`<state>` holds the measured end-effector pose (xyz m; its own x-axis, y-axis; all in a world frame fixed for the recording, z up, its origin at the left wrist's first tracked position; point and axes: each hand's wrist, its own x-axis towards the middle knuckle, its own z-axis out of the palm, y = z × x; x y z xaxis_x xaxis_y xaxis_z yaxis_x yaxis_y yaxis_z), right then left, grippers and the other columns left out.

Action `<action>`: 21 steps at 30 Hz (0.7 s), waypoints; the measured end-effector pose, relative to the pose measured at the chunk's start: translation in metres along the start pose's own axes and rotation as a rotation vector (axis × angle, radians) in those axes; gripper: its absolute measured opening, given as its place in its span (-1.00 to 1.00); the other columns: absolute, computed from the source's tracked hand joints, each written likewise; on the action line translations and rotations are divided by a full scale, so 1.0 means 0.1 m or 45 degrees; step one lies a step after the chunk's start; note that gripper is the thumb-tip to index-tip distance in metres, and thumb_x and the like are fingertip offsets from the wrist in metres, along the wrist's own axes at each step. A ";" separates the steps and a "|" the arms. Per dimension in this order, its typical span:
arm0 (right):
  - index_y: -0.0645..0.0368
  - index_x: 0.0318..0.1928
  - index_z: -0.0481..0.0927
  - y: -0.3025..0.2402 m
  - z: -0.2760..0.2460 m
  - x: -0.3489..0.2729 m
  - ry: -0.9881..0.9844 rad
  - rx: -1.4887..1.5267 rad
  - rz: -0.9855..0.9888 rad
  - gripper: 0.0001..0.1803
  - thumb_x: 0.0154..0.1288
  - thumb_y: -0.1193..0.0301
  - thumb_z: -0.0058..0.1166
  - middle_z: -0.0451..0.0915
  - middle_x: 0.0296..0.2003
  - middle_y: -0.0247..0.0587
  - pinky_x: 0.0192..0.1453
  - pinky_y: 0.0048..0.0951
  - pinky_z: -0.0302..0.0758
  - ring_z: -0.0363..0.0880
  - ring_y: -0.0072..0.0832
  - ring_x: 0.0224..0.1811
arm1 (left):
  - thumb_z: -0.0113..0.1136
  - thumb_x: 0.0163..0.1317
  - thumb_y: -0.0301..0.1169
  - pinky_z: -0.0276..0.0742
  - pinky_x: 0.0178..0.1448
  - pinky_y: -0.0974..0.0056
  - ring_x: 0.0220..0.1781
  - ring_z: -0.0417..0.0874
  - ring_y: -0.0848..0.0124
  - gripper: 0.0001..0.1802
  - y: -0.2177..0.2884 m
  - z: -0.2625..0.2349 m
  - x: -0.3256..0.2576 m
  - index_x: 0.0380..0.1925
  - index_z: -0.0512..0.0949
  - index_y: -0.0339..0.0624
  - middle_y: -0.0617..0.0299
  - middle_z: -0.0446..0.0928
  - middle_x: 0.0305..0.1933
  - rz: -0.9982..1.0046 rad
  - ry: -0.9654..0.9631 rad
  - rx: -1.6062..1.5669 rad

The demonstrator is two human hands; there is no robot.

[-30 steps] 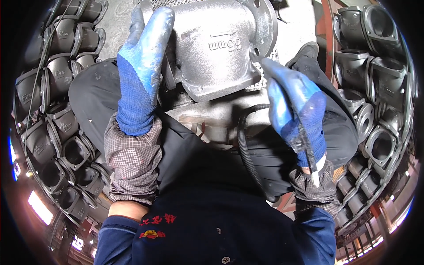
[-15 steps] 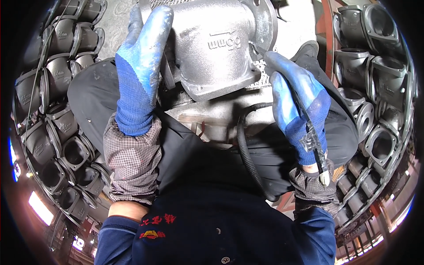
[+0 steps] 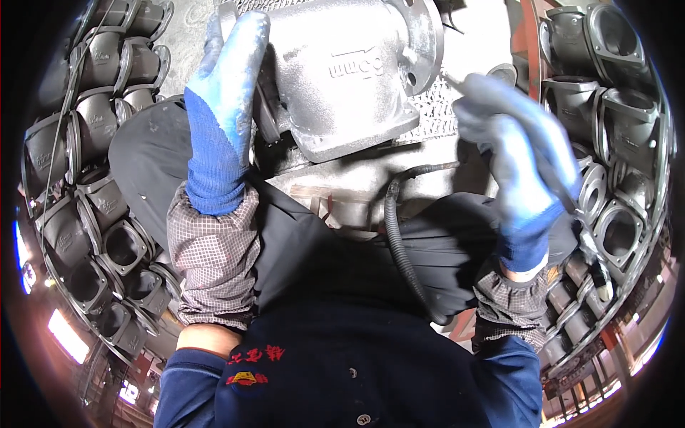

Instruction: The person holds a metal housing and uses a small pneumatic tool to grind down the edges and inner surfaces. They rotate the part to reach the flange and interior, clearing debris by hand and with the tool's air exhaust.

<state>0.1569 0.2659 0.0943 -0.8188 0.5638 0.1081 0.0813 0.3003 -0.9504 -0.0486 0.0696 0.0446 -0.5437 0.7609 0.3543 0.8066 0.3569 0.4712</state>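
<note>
A grey cast-metal valve body [image 3: 342,78] with flanged ends lies in front of me, raised lettering on its face. My left hand [image 3: 232,78], in a blue coated glove, grips its left flange, the fingertips lying over the edge. Off to the casting's right, apart from it, my right hand [image 3: 524,150] is closed round a long thin dark tool [image 3: 589,250]. The tool's narrow tip points toward the right flange [image 3: 426,50]; its taped rear end, with a pale tip, sticks out past my wrist. Motion blurs this hand, and the tool's exact kind cannot be made out.
Similar flanged castings are stacked on the left [image 3: 93,121] and on the right [image 3: 621,121]. A black corrugated hose [image 3: 392,228] curves over my right leg. Beneath the casting lies a pale, rough-textured support [image 3: 435,107]. A red metal post [image 3: 529,43] stands at the right.
My right hand has pulled back to the right with the tool, away from the casting's right flange. The casting has shifted slightly left, and my left hand with it.
</note>
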 end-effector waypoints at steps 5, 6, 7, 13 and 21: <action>0.47 0.11 0.46 -0.03 -0.07 0.06 0.278 0.124 0.004 -0.57 0.42 0.36 -0.16 0.55 0.03 0.13 0.09 -0.26 0.56 0.62 -0.16 -0.01 | -0.13 0.42 -0.40 0.40 0.31 0.18 0.21 0.52 0.18 -0.56 -0.26 0.04 -0.11 0.26 0.33 -0.27 -0.05 0.45 0.21 -0.093 0.006 -0.168; 0.47 0.11 0.46 -0.04 -0.07 0.06 0.285 0.126 0.002 -0.57 0.42 0.36 -0.16 0.55 0.03 0.13 0.09 -0.26 0.56 0.62 -0.16 -0.01 | -0.13 0.43 -0.39 0.42 0.29 0.21 0.20 0.53 0.22 -0.56 -0.32 0.05 -0.13 0.27 0.32 -0.27 -0.03 0.45 0.21 -0.090 0.008 -0.128; 0.46 0.10 0.47 -0.07 -0.04 0.06 0.347 0.108 0.038 -0.59 0.41 0.37 -0.15 0.56 -0.02 0.10 0.02 -0.32 0.54 0.61 -0.23 -0.08 | -0.10 0.44 -0.30 0.48 0.18 0.29 0.06 0.58 0.31 -0.59 -0.41 0.11 -0.18 0.17 0.40 -0.30 0.06 0.51 0.10 -0.316 0.072 -0.378; 0.46 0.10 0.41 -0.14 0.14 0.02 0.641 -0.057 0.243 -0.62 0.40 0.42 -0.11 0.61 -0.22 0.08 -0.31 -0.64 0.46 0.52 -0.55 -0.39 | 0.05 0.37 -0.15 0.51 -0.06 0.35 -0.15 0.57 0.42 -0.57 -0.45 0.13 -0.22 0.00 0.49 -0.31 0.16 0.55 -0.11 -0.861 0.246 -1.120; 0.43 0.05 0.47 -0.11 0.16 0.03 0.659 0.337 0.273 -0.66 0.36 0.45 -0.10 0.62 -0.20 -0.01 -0.27 -0.59 0.52 0.56 -0.55 -0.37 | 0.12 0.27 -0.31 0.57 -0.16 0.28 -0.34 0.65 0.34 -0.69 0.25 -0.22 0.26 -0.15 0.57 -0.35 0.06 0.62 -0.33 -0.102 0.050 -0.291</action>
<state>0.1448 0.2522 0.1009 -0.4126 0.9104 -0.0289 0.0158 -0.0246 -0.9996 -0.0477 0.0858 0.0836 -0.6158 0.7118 0.3379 0.6895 0.2794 0.6682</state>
